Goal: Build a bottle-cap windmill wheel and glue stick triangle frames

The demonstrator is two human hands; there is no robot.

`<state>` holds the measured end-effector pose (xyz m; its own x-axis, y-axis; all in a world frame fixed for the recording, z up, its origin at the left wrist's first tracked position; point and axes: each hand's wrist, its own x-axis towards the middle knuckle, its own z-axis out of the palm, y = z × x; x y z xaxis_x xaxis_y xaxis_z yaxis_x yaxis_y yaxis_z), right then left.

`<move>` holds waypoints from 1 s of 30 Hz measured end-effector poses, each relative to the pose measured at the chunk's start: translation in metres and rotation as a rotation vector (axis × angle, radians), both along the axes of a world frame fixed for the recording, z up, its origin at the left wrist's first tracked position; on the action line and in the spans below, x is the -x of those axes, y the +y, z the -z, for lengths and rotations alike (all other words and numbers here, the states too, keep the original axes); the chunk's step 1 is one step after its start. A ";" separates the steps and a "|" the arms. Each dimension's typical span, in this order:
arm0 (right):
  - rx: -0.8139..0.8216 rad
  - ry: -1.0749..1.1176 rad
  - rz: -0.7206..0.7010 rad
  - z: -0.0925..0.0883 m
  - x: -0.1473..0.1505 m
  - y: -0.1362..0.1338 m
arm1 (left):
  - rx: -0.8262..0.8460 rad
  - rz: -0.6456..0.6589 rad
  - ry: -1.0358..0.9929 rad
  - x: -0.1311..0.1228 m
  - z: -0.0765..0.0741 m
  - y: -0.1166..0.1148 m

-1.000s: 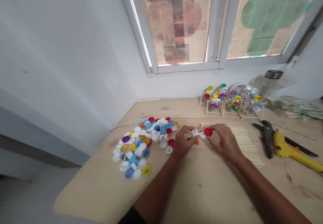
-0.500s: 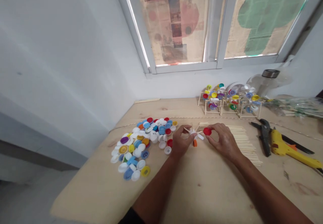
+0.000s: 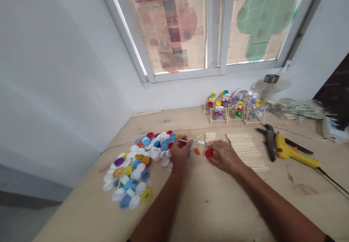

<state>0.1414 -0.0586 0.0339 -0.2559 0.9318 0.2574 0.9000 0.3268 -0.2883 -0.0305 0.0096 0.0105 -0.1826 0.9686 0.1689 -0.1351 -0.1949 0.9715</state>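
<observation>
My left hand [image 3: 180, 154] is closed on a small assembly of thin wooden sticks with bottle caps [image 3: 191, 142], held just above the wooden table [image 3: 218, 202]. My right hand [image 3: 223, 156] rests low on the table, its fingers pinched on a red bottle cap [image 3: 208, 153]. An orange cap [image 3: 197, 151] of the assembly shows between the two hands. A heap of coloured and white bottle caps [image 3: 139, 162] lies directly left of my left hand.
A row of wooden sticks [image 3: 245, 149] lies right of my right hand, with a shorter stack [image 3: 210, 137] behind. Black pliers [image 3: 269, 140] and a yellow glue gun [image 3: 293, 153] lie further right. Finished stick-and-cap frames [image 3: 234, 107] and a clear jar [image 3: 265, 85] stand under the window.
My right hand has lowered the red cap away from the stick assembly down toward the table. The camera view has shifted right, so everything sits further left.
</observation>
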 end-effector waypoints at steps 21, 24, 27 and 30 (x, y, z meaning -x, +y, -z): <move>-0.058 0.297 0.084 -0.061 -0.055 -0.028 | 0.136 0.004 -0.011 -0.002 -0.008 -0.006; 0.008 0.346 0.115 -0.071 -0.101 -0.042 | 0.128 0.007 -0.022 -0.003 -0.011 -0.009; -0.024 0.259 0.291 -0.066 -0.162 -0.046 | 0.129 0.015 -0.040 -0.004 -0.013 -0.012; -0.132 0.032 0.587 -0.055 -0.223 -0.037 | 0.143 0.013 -0.049 -0.006 -0.013 -0.013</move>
